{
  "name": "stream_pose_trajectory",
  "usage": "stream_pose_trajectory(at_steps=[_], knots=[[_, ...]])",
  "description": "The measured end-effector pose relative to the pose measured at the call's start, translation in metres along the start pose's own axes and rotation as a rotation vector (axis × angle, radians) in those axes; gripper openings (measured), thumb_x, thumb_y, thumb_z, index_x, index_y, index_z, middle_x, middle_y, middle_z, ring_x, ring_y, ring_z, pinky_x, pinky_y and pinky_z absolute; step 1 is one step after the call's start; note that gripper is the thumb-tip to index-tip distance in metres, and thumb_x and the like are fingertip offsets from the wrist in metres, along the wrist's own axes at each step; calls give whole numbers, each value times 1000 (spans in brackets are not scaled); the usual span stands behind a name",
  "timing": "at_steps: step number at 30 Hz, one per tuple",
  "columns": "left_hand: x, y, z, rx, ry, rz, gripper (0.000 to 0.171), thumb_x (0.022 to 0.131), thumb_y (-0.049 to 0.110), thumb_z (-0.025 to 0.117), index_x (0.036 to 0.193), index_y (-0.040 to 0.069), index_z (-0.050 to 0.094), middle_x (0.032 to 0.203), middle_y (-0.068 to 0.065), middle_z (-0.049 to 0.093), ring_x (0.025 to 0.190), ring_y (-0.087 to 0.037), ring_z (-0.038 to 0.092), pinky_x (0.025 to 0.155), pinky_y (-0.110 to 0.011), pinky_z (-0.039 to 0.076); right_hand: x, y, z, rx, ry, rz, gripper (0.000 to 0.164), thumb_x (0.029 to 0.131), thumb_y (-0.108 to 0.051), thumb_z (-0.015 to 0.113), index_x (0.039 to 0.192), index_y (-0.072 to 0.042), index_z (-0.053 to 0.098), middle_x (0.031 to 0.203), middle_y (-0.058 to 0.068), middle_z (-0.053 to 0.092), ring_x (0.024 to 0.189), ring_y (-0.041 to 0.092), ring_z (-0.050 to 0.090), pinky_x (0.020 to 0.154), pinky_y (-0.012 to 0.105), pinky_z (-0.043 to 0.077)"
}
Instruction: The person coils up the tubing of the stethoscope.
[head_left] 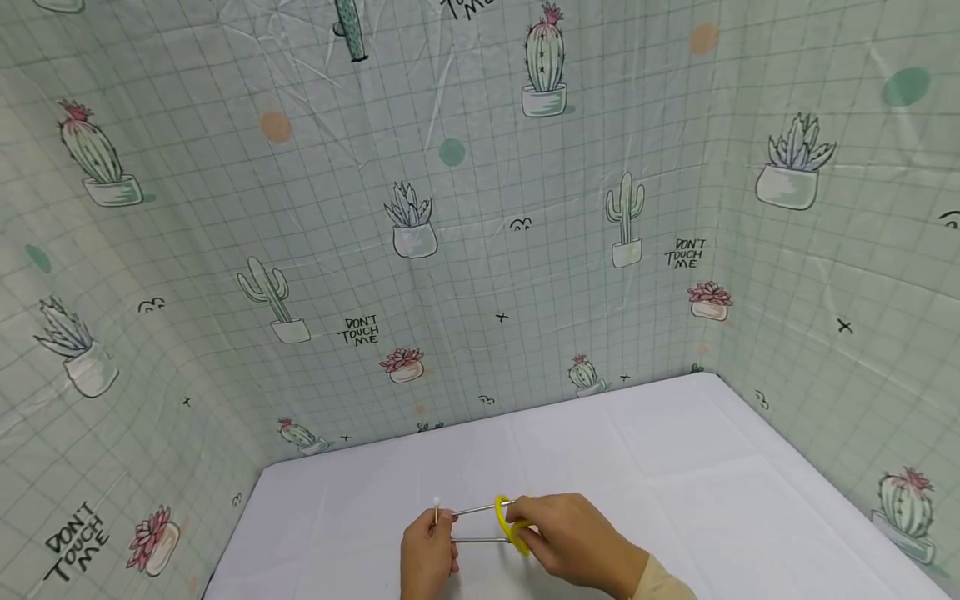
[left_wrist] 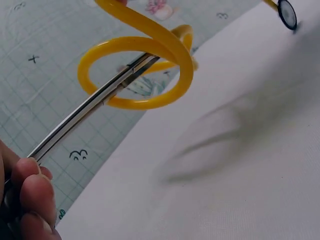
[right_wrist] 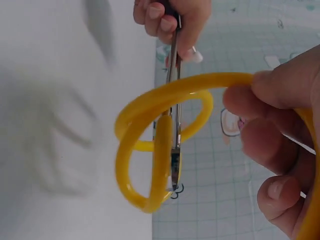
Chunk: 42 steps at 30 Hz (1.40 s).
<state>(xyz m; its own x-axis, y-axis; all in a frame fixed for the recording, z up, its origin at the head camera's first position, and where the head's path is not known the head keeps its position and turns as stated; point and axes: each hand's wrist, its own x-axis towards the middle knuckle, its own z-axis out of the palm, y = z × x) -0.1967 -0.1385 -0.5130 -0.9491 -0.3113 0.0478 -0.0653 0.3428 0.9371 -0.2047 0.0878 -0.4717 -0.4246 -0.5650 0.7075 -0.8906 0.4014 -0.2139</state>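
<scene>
A stethoscope with yellow tubing point(head_left: 501, 512) is stretched between my two hands above the white table. My left hand point(head_left: 427, 557) grips its metal ear tubes point(head_left: 480, 540) near the ear-tip end, and one white ear tip point(right_wrist: 198, 56) sticks out past the thumb. In the head view my right hand point(head_left: 576, 533) pinches the tubing close to where it meets the metal. Both wrist views show the tubing looped around the metal tubes. The round chest piece point(left_wrist: 287, 15) with a dark rim hangs at the upper right of the left wrist view.
A white cloth point(head_left: 637, 450) covers the table. Behind it and on both sides hangs a pale green gridded curtain point(head_left: 480, 283) printed with cacti and words. Shadows of the tubing fall on the cloth.
</scene>
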Motion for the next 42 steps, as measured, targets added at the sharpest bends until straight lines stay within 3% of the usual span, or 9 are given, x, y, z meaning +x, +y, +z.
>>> stream_pose_trajectory(at_steps=[5, 11, 19, 27, 36, 42], knots=[[-3, -2, -1, -31, -78, -4, 21, 100, 14, 56, 102, -2, 70, 50, -2, 52, 34, -9, 47, 36, -23, 42, 3, 2, -1, -1, -38, 15, 21, 82, -11, 82, 93, -17, 66, 82, -14, 70, 67, -7, 57, 61, 9, 45], [-5, -6, -1, -34, -148, 25, 19, 100, 14, 57, 100, 0, 70, 49, 0, 51, 34, -8, 45, 36, -21, 41, 2, 8, 0, -5, -50, 2, 16, 79, -15, 86, 91, -19, 76, 86, -16, 71, 74, -8, 61, 62, 11, 42], [-6, -6, 0, -80, -202, 12, 19, 101, 13, 56, 102, -1, 69, 51, -1, 51, 36, -8, 46, 37, -23, 43, 0, 12, -1, 28, -37, 39, 19, 79, -19, 86, 95, -16, 75, 83, -14, 71, 66, -14, 51, 61, 11, 42], [-11, -5, 2, -91, -227, -4, 19, 101, 15, 56, 101, 0, 68, 52, -1, 52, 37, -8, 48, 38, -23, 44, -1, 9, -1, 49, -51, -6, 15, 84, -11, 81, 97, -16, 75, 88, -15, 70, 72, -12, 56, 66, 10, 44], [-11, -2, 0, -99, -254, 32, 22, 102, 21, 59, 102, 1, 68, 53, -1, 53, 38, -8, 49, 38, -23, 45, -4, 12, -4, 120, -152, 158, 17, 92, -22, 74, 109, -21, 77, 89, -19, 68, 72, -9, 55, 63, 12, 46], [-10, 4, 0, -115, -173, 42, 17, 101, 15, 58, 101, 2, 68, 53, -2, 52, 37, -9, 48, 37, -24, 45, 0, 13, -5, 171, -156, 259, 19, 96, -32, 68, 108, -20, 77, 87, -21, 66, 65, -6, 49, 57, 16, 44]])
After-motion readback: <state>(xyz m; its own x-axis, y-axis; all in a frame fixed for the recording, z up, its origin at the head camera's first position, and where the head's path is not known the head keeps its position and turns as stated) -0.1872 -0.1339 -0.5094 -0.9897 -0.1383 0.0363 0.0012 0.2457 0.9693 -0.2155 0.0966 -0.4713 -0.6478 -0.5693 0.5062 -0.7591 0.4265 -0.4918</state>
